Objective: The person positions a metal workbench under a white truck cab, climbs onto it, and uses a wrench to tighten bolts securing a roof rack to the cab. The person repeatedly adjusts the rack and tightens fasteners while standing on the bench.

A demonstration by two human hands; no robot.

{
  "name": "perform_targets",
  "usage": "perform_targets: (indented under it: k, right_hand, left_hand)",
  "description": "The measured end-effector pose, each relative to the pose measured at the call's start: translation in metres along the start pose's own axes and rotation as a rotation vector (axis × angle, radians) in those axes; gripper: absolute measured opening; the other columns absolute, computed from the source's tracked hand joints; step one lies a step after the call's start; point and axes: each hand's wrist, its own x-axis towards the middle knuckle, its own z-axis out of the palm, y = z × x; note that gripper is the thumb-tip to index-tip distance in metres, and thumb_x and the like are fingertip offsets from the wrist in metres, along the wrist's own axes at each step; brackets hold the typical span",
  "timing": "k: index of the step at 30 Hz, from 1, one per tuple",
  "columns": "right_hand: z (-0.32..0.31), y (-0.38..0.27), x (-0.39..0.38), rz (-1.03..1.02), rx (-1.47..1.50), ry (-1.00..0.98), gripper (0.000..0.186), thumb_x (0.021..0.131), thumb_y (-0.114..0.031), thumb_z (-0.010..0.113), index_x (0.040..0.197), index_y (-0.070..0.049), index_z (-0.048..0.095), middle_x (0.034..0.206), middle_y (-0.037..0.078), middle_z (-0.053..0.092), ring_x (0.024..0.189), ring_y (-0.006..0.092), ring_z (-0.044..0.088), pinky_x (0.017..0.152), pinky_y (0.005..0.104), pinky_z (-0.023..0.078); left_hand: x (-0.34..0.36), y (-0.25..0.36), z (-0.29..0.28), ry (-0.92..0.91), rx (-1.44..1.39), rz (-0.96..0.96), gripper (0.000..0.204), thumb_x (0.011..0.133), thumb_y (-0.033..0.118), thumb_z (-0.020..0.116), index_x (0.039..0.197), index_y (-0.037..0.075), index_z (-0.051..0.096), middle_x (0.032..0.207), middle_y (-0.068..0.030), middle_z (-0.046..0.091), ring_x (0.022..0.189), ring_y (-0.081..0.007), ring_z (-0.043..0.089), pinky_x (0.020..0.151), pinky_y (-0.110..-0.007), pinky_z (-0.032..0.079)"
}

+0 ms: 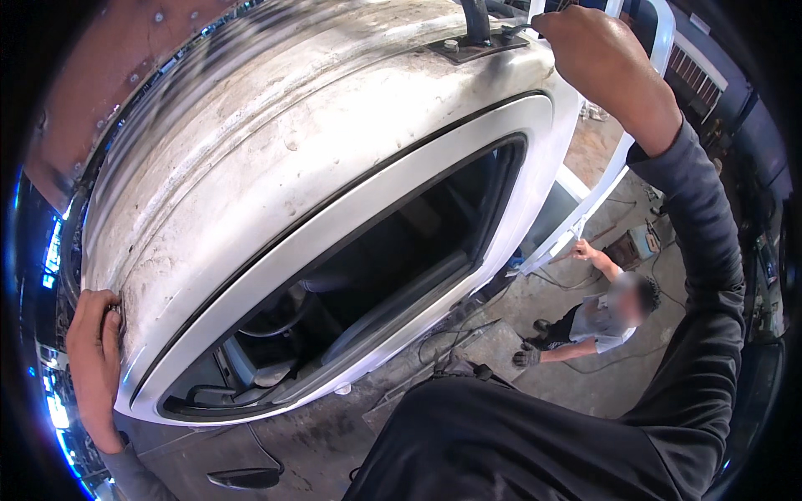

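Observation:
Below me is the dirty white roof (pixel 267 159) of a vehicle cab. At its left end my left hand (pixel 93 359) is closed with curled fingers over the roof edge. At the upper right, a dark post (pixel 476 21) rises from a flat metal plate (pixel 447 52) with a bolt (pixel 451 44) on it. Beside that post my right hand (pixel 597 63) is closed around the end of a slim dark tool, which looks like a wrench (pixel 520 30); its other end is at the plate's right bolt. My fingers hide most of the tool's handle.
The closed cab door (pixel 334 225) has a dark window. White metal framing (pixel 618 167) stands at the right. Below it a co-worker (pixel 601 321) crouches, one hand on the frame, the other gloved. Cables cross the concrete floor (pixel 601 380). A side mirror (pixel 244 478) sticks out below the door.

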Motion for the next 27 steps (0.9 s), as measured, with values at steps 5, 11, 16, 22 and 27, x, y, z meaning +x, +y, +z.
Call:
perform_targets:
  k: [5,11,16,22,27]
  right_hand:
    - [0.034,0.002,-0.004,0.069,-0.144,-0.09,0.039,0.086,0.002,0.061,0.122,-0.007,0.072,0.097,0.018,0.074,0.092,0.0357,0.071,0.078,0.0434,0.058]
    - [0.117,0.08,-0.032,0.152,0.128,0.018,0.038,0.093,-0.008,0.062,0.131,-0.009,0.066,0.119,0.017,0.071,0.104,0.039,0.068,0.09,0.0476,0.054]
    - [0.162,0.08,0.039,0.098,0.293,0.036,0.032,0.093,-0.003,0.056,0.123,-0.003,0.065,0.113,0.019,0.07,0.108,0.0402,0.065,0.094,0.0461,0.053]
    - [0.162,0.102,0.013,0.433,0.341,0.33,0.032,0.098,-0.013,0.055,0.129,-0.005,0.059,0.108,0.027,0.069,0.102,0.0468,0.065,0.084,0.0512,0.052]
    - [0.076,0.059,-0.015,0.295,0.289,0.094,0.051,0.089,-0.004,0.054,0.139,-0.01,0.062,0.093,0.028,0.07,0.089,0.0432,0.069,0.081,0.0519,0.053]
  left_hand:
    - [-0.011,-0.014,0.007,-0.021,0.055,-0.095,0.009,0.1,0.008,0.055,0.105,0.001,0.057,0.098,-0.0201,0.052,0.088,-0.0426,0.057,0.081,-0.041,0.048]
    - [-0.003,0.006,0.004,0.036,0.005,-0.147,0.012,0.099,0.007,0.055,0.109,0.0,0.059,0.096,-0.0208,0.056,0.089,-0.0399,0.06,0.084,-0.04,0.048]
    - [-0.005,-0.007,-0.011,-0.063,-0.113,-0.046,0.015,0.092,0.0,0.06,0.107,-0.001,0.062,0.097,-0.0206,0.06,0.09,-0.0384,0.062,0.087,-0.039,0.049]
    - [0.001,0.002,0.0,0.039,-0.027,-0.013,0.01,0.093,0.005,0.063,0.099,-0.002,0.059,0.091,-0.0211,0.056,0.087,-0.0435,0.059,0.078,-0.045,0.047]
    - [-0.003,0.001,-0.004,-0.002,0.057,-0.053,0.01,0.094,0.006,0.063,0.095,-0.002,0.056,0.088,-0.0208,0.053,0.085,-0.0433,0.057,0.076,-0.046,0.046]
